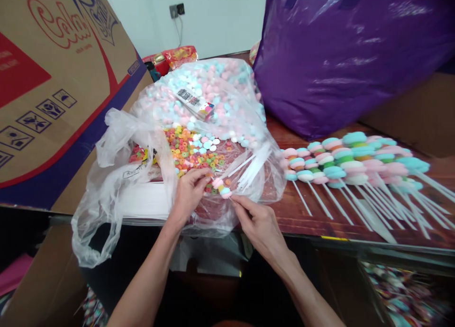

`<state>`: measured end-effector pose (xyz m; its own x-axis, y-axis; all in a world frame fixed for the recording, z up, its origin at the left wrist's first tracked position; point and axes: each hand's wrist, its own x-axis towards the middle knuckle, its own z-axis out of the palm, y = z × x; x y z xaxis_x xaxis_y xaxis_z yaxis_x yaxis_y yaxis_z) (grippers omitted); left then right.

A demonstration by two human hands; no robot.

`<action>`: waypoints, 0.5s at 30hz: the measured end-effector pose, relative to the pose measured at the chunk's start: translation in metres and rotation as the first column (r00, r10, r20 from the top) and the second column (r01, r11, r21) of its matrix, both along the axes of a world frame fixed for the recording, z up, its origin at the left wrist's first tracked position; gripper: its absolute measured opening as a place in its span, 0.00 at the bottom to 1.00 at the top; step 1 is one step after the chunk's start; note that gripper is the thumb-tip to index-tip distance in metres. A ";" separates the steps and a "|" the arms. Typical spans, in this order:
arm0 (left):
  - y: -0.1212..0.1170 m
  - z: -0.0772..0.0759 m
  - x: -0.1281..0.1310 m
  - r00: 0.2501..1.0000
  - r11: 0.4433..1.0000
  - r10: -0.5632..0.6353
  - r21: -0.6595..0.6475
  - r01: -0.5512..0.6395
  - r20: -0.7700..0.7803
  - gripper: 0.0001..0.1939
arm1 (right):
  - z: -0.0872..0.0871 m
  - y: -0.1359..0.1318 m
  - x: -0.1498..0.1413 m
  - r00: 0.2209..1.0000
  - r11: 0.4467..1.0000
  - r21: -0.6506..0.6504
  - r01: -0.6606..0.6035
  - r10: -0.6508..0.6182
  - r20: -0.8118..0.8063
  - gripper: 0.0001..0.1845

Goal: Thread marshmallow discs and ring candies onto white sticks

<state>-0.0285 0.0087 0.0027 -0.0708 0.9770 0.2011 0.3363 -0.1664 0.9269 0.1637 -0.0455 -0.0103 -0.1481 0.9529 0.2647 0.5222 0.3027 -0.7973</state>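
A: Where is the short skewer of pink, blue and yellow soft candies?
B: It is above the clear plastic bag, on the reddish-brown wooden bench.
A: And each grip?
B: The right hand pinches its lower end. The left hand is at the upper end; whether it pinches 1 piece, I cannot tell.
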 end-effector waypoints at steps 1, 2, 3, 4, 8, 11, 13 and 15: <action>-0.001 0.000 0.000 1.000 1.000 -0.007 0.025 0.008 -0.027 0.10 | 0.001 0.000 0.000 1.000 1.000 -0.007 -0.001 0.001 0.003 0.16; -0.002 0.001 0.000 0.999 0.999 -0.012 0.041 0.014 -0.046 0.11 | 0.001 0.000 0.000 1.000 1.000 -0.011 -0.001 0.001 0.004 0.16; -0.003 0.001 0.000 0.998 0.999 -0.016 0.046 0.019 -0.055 0.11 | 0.001 0.000 0.000 1.000 1.000 -0.013 -0.002 0.002 0.000 0.16; -0.003 0.001 0.000 0.998 0.999 -0.023 0.040 0.025 -0.051 0.12 | 0.001 0.000 0.000 1.000 1.000 -0.010 -0.003 0.003 -0.008 0.16; -0.004 0.002 0.000 0.995 0.998 0.000 -0.068 0.006 0.100 0.12 | -0.001 0.000 0.001 0.998 0.999 -0.004 -0.032 0.032 -0.061 0.16; -0.004 0.004 0.002 0.953 0.981 0.108 -0.185 -0.057 0.282 0.13 | -0.002 -0.001 0.002 0.996 0.999 -0.007 -0.053 0.052 -0.076 0.15; -0.005 0.005 0.004 0.924 0.972 0.139 -0.226 -0.059 0.355 0.13 | -0.002 -0.001 0.002 0.996 0.999 -0.010 -0.051 0.050 -0.075 0.15; -0.005 0.006 0.005 0.906 0.971 0.142 -0.236 -0.048 0.399 0.14 | -0.001 -0.002 0.001 0.997 0.999 -0.011 -0.043 0.042 -0.072 0.14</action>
<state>-0.0238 0.0036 0.0085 -0.1955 0.9774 -0.0810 -0.0779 0.0668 0.9947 0.1650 -0.0472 -0.0115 -0.1696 0.9495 0.2641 0.4503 0.3130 -0.8362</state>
